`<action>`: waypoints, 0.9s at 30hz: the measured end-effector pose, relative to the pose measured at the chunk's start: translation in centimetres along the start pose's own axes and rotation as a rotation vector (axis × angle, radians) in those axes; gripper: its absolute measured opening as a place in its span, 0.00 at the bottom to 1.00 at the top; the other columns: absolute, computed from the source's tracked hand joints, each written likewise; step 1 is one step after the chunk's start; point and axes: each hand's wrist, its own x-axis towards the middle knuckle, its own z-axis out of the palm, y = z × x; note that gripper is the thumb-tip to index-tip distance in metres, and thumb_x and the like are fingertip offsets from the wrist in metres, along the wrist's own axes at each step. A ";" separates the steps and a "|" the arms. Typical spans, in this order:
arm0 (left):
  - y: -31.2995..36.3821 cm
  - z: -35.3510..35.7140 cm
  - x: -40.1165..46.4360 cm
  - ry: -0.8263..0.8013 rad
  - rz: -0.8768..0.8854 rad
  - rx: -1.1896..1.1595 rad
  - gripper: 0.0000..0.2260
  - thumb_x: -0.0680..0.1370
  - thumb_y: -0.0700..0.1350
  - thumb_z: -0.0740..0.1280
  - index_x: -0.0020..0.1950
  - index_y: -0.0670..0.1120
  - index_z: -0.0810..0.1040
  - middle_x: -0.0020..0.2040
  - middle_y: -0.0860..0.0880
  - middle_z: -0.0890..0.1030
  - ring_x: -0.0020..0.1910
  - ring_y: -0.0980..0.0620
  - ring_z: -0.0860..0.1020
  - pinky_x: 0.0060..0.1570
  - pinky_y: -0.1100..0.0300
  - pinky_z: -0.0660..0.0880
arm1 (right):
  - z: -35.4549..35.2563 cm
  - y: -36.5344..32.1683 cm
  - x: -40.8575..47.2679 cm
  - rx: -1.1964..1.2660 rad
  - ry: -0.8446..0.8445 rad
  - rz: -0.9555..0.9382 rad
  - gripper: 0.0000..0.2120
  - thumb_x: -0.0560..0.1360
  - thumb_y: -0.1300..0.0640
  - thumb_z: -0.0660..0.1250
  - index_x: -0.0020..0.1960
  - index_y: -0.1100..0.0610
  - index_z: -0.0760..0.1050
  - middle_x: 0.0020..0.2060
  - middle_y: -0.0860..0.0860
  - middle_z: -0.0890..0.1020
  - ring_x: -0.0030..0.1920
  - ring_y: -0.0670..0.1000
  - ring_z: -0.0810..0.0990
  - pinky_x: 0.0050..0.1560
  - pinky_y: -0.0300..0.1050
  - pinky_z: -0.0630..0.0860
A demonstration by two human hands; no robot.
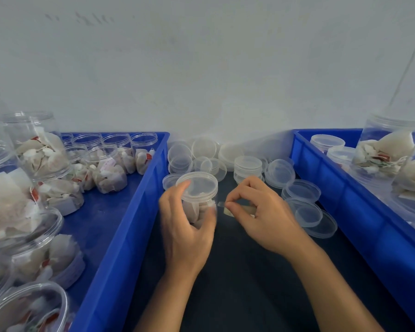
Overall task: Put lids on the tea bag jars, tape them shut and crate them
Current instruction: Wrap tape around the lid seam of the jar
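— Our left hand [185, 226] grips the lidded jar [198, 197] over the tabletop [237, 271]; right-hand fingers [235, 200] pinch a tape strip [225, 208].
— Taping step, we judge. Next: press tape across the lid seam.

No writing is legible anywhere. The red tags [35, 138] on the tea bags are too blurred to read
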 end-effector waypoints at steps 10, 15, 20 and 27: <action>0.4 -0.2 0.5 -0.112 0.101 0.035 0.28 0.82 0.55 0.65 0.81 0.67 0.63 0.69 0.62 0.73 0.71 0.60 0.73 0.66 0.70 0.69 | -0.6 -0.9 -0.2 -0.075 0.124 -0.052 0.01 0.79 0.46 0.70 0.49 0.41 0.80 0.50 0.38 0.75 0.48 0.43 0.80 0.38 0.47 0.79; 1.0 -0.4 0.7 -0.168 0.094 0.122 0.28 0.81 0.56 0.65 0.82 0.61 0.66 0.66 0.56 0.76 0.63 0.60 0.75 0.60 0.69 0.70 | -0.7 -0.9 -0.2 -0.052 0.125 -0.047 0.01 0.79 0.48 0.71 0.48 0.42 0.81 0.49 0.38 0.76 0.48 0.42 0.80 0.39 0.49 0.80; 1.3 -0.5 0.6 -0.193 0.063 0.111 0.27 0.81 0.53 0.66 0.81 0.60 0.67 0.69 0.57 0.75 0.68 0.61 0.73 0.63 0.69 0.68 | -0.9 -0.8 -0.1 -0.042 0.119 -0.051 0.02 0.79 0.47 0.71 0.48 0.41 0.81 0.49 0.39 0.76 0.47 0.44 0.81 0.39 0.47 0.79; 1.5 -0.4 0.5 -0.190 0.046 0.113 0.28 0.78 0.64 0.67 0.79 0.64 0.67 0.69 0.58 0.75 0.68 0.62 0.73 0.60 0.69 0.69 | -0.9 -0.8 -0.1 -0.056 0.123 -0.053 0.02 0.79 0.47 0.71 0.48 0.41 0.81 0.48 0.39 0.76 0.47 0.44 0.81 0.38 0.44 0.76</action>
